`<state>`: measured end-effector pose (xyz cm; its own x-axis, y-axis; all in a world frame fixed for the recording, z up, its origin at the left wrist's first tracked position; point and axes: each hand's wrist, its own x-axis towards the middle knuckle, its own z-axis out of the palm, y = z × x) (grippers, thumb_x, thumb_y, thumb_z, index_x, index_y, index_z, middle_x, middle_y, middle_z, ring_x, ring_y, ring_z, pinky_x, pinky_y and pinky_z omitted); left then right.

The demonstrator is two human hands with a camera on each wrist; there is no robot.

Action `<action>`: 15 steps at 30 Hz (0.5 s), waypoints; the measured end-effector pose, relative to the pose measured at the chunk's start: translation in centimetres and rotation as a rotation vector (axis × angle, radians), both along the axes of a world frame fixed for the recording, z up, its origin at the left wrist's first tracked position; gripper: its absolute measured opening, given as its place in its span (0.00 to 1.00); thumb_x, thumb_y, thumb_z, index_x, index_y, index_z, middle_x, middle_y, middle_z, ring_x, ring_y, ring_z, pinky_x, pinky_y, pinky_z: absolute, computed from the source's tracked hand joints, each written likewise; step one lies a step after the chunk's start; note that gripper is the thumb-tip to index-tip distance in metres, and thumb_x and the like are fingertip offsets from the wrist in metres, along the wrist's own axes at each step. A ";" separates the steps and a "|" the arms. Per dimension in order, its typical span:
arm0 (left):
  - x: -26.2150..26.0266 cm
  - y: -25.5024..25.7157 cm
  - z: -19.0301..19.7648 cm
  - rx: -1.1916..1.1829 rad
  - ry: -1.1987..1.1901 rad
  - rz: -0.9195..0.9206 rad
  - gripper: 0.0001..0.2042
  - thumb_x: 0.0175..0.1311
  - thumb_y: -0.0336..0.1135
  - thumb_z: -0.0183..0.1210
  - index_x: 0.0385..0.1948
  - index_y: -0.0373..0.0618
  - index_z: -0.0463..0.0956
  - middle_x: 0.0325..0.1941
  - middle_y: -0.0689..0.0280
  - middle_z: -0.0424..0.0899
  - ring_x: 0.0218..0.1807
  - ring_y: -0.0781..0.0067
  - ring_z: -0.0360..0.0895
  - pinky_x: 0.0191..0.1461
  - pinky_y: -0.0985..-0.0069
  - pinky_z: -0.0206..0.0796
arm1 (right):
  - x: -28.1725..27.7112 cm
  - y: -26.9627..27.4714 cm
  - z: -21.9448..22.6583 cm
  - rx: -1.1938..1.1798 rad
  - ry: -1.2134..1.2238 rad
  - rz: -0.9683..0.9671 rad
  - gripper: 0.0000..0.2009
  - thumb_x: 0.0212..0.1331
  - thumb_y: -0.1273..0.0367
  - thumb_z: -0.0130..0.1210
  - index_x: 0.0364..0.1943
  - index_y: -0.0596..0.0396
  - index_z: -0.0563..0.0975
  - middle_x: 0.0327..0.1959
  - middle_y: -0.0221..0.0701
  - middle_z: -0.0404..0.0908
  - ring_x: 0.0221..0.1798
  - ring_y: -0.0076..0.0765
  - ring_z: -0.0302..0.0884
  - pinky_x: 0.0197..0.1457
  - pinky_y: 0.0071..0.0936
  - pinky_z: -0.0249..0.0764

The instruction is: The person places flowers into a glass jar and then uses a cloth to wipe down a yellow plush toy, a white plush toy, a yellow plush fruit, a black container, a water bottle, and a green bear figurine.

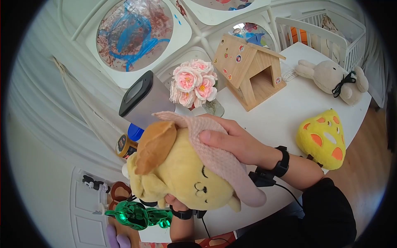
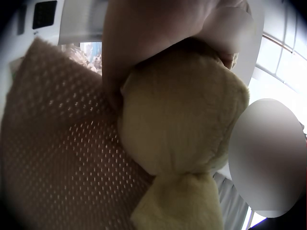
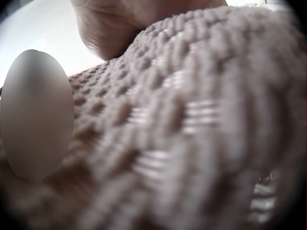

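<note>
A yellow plush toy (image 1: 198, 182) with a brown ear, closed eyes and a small stitched mouth is held tilted above the table. My left hand (image 1: 176, 202) grips it from beneath, its fingers mostly hidden by the toy. Across the head lies a pink waffle-textured cloth (image 1: 217, 153), one end hanging past the face. With thumb on top, my right hand (image 1: 237, 142) holds this cloth against the toy. In the left wrist view the plush body (image 2: 182, 115) and the cloth (image 2: 72, 139) lie side by side. Textured cloth (image 3: 192, 110) fills most of the right wrist view.
On the white table (image 1: 264, 111) stand a wooden house (image 1: 248, 70), pink flowers (image 1: 194, 84) and a grey bin (image 1: 144, 99). A beige plush (image 1: 331, 78) and a yellow cheese-shaped plush (image 1: 322, 140) lie at right. A shiny green figure (image 1: 136, 215) is near the left forearm.
</note>
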<state>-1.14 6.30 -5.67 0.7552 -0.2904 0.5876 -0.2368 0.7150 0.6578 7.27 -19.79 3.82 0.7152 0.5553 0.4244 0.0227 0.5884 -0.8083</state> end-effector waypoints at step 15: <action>-1.4 1.9 4.4 0.192 -0.072 0.622 0.36 0.72 0.62 0.42 0.74 0.47 0.55 0.76 0.61 0.62 0.74 0.57 0.61 0.76 0.57 0.57 | 1.1 2.4 -4.5 -0.049 0.271 0.001 0.20 0.73 0.54 0.52 0.46 0.60 0.80 0.35 0.23 0.83 0.34 0.12 0.77 0.37 0.16 0.73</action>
